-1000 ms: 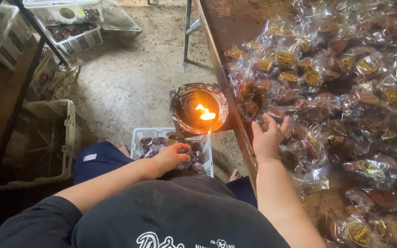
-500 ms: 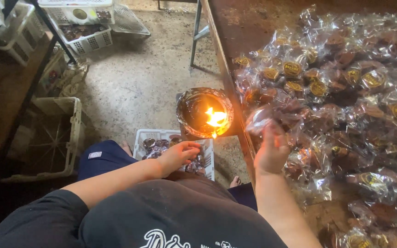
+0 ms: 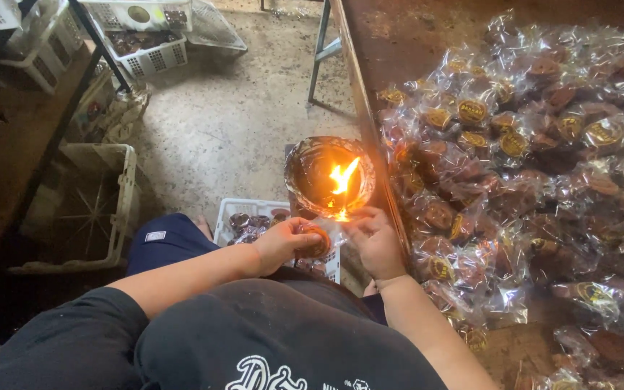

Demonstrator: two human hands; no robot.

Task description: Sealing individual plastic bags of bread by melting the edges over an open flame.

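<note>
Seated person at a bench (image 3: 370,108), head view. The left hand (image 3: 283,242) and right hand (image 3: 373,238) together hold one wrapped sweet (image 3: 318,242) just below the flame (image 3: 342,180) of a foil-lined bowl (image 3: 326,177). The packet is probably light, its clear film thin, slippery and heat-sensitive, so it is best held by the body and film edge. Each grip is closed in a pinch on it. Heaped packets (image 3: 529,166) lie right; a white tray (image 3: 250,217) sits near.

Both forearms reach forward, near centre; left hand (image 3: 283,242) in curled grip, right hand (image 3: 372,240) pinching, fingertips nearly meeting.
</note>
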